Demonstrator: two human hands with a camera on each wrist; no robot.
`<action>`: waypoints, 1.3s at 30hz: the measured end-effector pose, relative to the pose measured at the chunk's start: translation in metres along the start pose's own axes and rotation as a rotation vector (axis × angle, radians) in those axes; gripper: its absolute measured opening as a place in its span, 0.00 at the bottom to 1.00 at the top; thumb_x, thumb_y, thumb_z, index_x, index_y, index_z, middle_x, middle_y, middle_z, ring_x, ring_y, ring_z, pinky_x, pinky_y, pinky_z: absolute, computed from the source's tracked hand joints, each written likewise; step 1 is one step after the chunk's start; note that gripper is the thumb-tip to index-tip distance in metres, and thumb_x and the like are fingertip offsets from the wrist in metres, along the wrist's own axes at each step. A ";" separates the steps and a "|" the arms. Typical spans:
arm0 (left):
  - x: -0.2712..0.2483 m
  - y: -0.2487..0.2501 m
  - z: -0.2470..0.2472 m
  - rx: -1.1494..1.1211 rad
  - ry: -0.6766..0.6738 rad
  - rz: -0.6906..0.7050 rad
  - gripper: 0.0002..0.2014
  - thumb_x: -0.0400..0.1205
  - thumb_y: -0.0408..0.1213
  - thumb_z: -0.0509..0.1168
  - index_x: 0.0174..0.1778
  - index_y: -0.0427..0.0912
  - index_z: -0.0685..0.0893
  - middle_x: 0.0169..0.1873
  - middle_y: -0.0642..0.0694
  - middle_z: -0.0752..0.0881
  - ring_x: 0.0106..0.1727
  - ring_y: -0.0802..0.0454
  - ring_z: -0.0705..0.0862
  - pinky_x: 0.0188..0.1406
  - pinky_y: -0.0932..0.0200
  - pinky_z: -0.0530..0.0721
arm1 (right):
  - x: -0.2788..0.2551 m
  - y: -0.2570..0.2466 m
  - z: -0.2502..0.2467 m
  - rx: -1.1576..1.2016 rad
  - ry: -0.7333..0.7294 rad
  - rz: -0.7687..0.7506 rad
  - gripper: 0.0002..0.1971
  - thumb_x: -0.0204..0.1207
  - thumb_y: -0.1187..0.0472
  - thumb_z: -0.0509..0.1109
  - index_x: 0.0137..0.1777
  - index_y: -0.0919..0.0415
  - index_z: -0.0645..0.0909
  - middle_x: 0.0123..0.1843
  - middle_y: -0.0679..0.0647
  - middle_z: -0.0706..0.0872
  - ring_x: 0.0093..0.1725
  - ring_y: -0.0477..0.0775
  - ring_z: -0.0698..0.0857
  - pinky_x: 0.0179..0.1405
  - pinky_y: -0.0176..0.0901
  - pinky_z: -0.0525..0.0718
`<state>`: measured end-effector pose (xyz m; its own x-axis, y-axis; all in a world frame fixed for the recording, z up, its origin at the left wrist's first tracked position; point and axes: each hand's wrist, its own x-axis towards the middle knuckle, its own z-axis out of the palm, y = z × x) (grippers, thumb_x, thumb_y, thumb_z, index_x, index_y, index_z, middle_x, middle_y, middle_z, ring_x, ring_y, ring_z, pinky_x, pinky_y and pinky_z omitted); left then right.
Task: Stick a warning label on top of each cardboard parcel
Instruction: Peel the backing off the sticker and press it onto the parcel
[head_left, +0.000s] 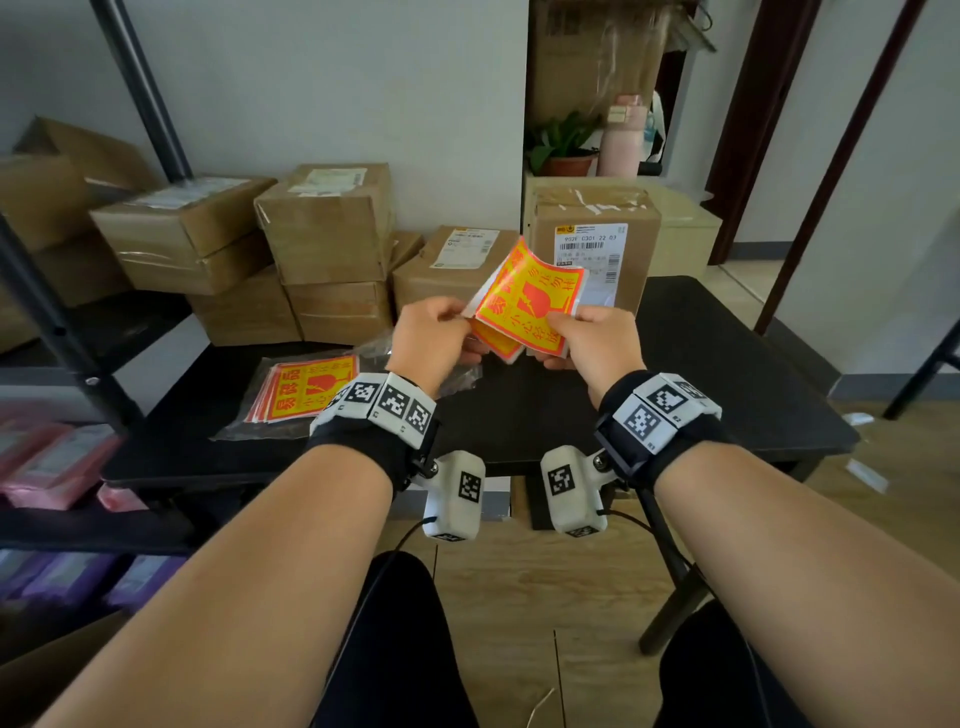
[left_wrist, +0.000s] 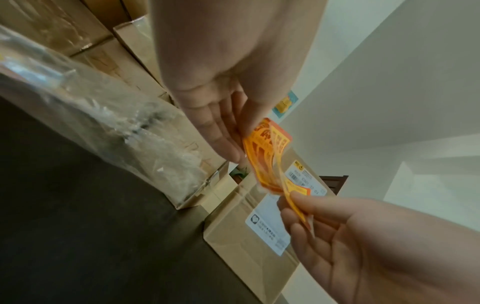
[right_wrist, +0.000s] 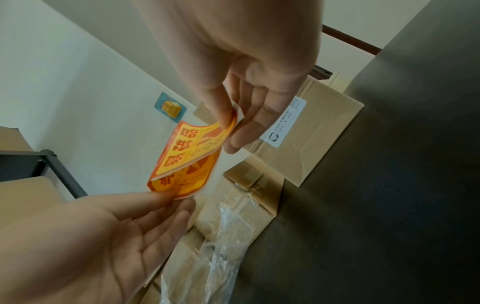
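Note:
Both hands hold up orange-and-yellow warning labels (head_left: 524, 306) above the black table (head_left: 701, 395), in front of a tall cardboard parcel (head_left: 597, 244). My left hand (head_left: 457, 325) pinches the left edge and my right hand (head_left: 569, 322) pinches the lower right corner. In the right wrist view the top label (right_wrist: 189, 148) curls away from the sheet beneath it. In the left wrist view the labels (left_wrist: 267, 160) fan apart between the two hands. A lower parcel (head_left: 457, 265) and stacked parcels (head_left: 327, 228) stand to the left.
A clear plastic bag holding more warning labels (head_left: 306, 389) lies on the table's left part. A black metal rack (head_left: 47, 312) with boxes and pink packets stands at the left. A potted plant (head_left: 563, 150) and a pink bottle sit behind the tall parcel.

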<state>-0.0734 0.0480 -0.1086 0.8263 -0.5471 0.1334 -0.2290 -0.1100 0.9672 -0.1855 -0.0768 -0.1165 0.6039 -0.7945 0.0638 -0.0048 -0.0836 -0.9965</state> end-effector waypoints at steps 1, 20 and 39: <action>0.003 -0.001 -0.004 0.008 0.059 0.004 0.11 0.84 0.29 0.63 0.59 0.34 0.86 0.42 0.38 0.90 0.39 0.46 0.91 0.43 0.49 0.91 | 0.000 -0.001 0.002 0.004 -0.002 0.004 0.04 0.82 0.62 0.68 0.53 0.59 0.83 0.48 0.60 0.90 0.42 0.58 0.92 0.39 0.45 0.90; 0.010 -0.034 -0.076 0.310 0.482 -0.348 0.15 0.79 0.29 0.58 0.57 0.29 0.83 0.52 0.35 0.87 0.52 0.35 0.86 0.41 0.53 0.79 | -0.006 -0.005 0.047 -0.022 -0.023 0.011 0.03 0.83 0.62 0.67 0.52 0.59 0.82 0.41 0.56 0.90 0.33 0.50 0.90 0.37 0.42 0.91; 0.012 -0.072 -0.087 1.092 0.124 -0.320 0.19 0.81 0.33 0.61 0.69 0.39 0.80 0.66 0.38 0.80 0.68 0.38 0.76 0.63 0.45 0.77 | -0.008 0.002 0.064 -0.081 -0.101 0.050 0.05 0.83 0.62 0.67 0.55 0.62 0.82 0.40 0.58 0.89 0.32 0.51 0.88 0.38 0.43 0.89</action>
<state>-0.0025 0.1214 -0.1580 0.9584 -0.2853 -0.0056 -0.2737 -0.9246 0.2650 -0.1393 -0.0321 -0.1229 0.6785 -0.7346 0.0042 -0.0988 -0.0969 -0.9904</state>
